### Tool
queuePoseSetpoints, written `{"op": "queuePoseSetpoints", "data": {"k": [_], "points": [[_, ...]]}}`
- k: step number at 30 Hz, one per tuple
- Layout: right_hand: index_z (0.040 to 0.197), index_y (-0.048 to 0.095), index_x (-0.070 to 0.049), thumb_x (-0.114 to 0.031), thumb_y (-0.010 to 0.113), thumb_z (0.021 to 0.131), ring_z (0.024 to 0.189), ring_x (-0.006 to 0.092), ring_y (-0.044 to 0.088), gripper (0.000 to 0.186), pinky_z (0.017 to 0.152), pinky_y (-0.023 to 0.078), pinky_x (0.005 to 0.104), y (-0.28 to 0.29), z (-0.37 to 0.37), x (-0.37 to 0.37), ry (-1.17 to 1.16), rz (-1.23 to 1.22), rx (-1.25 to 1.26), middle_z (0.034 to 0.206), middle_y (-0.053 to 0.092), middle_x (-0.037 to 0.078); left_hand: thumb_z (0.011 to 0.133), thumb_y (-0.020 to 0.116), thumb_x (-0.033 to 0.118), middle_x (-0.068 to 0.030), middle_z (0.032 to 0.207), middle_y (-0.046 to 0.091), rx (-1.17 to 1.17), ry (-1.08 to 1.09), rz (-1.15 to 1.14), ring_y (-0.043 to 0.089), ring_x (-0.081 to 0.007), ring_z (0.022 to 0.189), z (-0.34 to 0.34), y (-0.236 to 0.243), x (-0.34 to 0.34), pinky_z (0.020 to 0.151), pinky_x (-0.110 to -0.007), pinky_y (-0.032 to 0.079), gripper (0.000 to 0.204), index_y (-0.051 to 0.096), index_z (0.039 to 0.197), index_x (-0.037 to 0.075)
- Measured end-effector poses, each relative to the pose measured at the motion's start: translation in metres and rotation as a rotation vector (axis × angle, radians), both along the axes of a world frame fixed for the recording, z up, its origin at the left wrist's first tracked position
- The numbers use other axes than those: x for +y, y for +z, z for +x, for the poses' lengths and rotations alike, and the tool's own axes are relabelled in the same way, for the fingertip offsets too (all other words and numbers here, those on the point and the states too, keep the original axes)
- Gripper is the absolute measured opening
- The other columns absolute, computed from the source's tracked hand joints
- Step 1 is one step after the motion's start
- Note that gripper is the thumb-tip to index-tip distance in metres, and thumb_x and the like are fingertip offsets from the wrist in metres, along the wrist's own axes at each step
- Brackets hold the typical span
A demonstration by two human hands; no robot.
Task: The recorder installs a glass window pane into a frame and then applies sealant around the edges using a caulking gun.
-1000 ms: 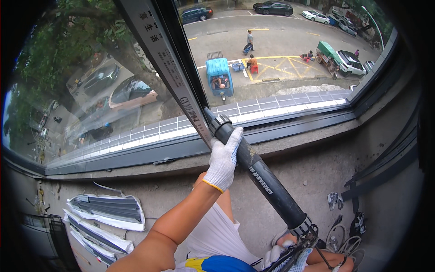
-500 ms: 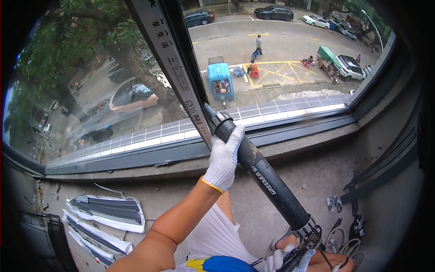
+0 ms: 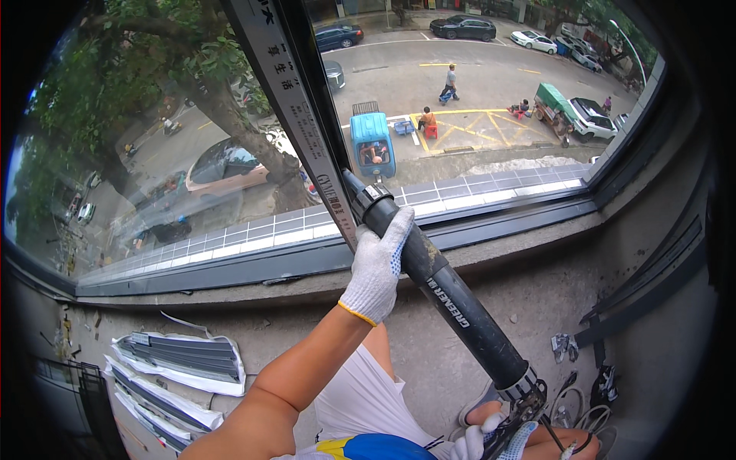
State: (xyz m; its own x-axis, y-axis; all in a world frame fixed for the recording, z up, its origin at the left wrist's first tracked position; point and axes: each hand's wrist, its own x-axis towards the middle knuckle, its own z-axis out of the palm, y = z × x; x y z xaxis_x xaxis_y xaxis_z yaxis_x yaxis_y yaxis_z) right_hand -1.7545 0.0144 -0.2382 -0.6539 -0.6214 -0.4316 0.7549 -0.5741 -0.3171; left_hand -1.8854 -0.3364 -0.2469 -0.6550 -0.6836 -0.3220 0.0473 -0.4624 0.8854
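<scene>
A black caulking gun slants from the window down to my lower right. My left hand, in a white knit glove with blue grip dots, is closed around the front of its barrel. At the bottom edge my right hand, gloved too, is closed on the trigger handle, partly hidden by the gun's rear. The nozzle lies against the side of the upright window frame post, which still carries a printed protective film. Its exact tip is hard to make out where it meets the dark frame.
A dark lower window frame runs above a rough concrete wall. Wrapped grey metal profiles lie on the floor at left. Dark strips lean at right, near a coiled cable. Outside, a street holds vehicles and people.
The gun's nozzle has shifted very slightly up along the post, and its rear end a little right and down. My left hand keeps its hold. Outside, a walking person has moved right.
</scene>
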Motion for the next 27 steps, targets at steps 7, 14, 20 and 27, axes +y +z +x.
{"op": "queuePoseSetpoints", "data": {"k": [7,14,20,27], "points": [[0.099,0.058,-0.01,-0.078,0.051,0.095,0.05,0.0201,0.047,0.068,0.042,0.038,0.0345,0.001,-0.004,0.003,-0.009,-0.013,-0.037,0.065,0.05,0.005,0.093,0.081,0.043,-0.0115,0.11,0.064,0.005,0.016,-0.029,0.067,-0.0189,0.097,-0.001,0.005,0.0,0.089,-0.034,0.057,0.063,0.05,0.128,0.001],[0.091,0.057,-0.011,-0.075,0.051,0.097,0.048,0.019,0.047,0.065,0.042,0.038,0.034,-0.008,-0.011,0.015,-0.044,-0.068,-0.05,0.063,0.049,0.004,0.095,0.079,0.042,-0.0119,0.11,0.064,0.047,0.023,-0.016,0.068,-0.019,0.095,-0.004,0.009,0.002,0.088,-0.034,0.058,0.059,0.051,0.127,0.001],[0.085,0.057,-0.011,-0.073,0.052,0.098,0.047,0.0179,0.047,0.064,0.041,0.038,0.0335,-0.019,-0.022,0.022,-0.083,-0.116,-0.082,0.062,0.049,0.003,0.095,0.079,0.038,-0.0113,0.11,0.064,0.061,0.009,0.022,0.068,-0.0187,0.096,-0.004,0.016,0.006,0.088,-0.035,0.059,0.058,0.049,0.128,0.001],[0.064,0.048,-0.016,-0.066,0.054,0.101,0.043,0.0138,0.045,0.062,0.039,0.038,0.0307,-0.02,-0.04,0.021,-0.133,-0.162,-0.133,0.059,0.046,-0.001,0.096,0.078,0.031,-0.0093,0.11,0.062,0.107,0.064,0.036,0.067,-0.0187,0.099,-0.012,0.022,0.01,0.088,-0.036,0.059,0.053,0.049,0.13,0.004]]}}
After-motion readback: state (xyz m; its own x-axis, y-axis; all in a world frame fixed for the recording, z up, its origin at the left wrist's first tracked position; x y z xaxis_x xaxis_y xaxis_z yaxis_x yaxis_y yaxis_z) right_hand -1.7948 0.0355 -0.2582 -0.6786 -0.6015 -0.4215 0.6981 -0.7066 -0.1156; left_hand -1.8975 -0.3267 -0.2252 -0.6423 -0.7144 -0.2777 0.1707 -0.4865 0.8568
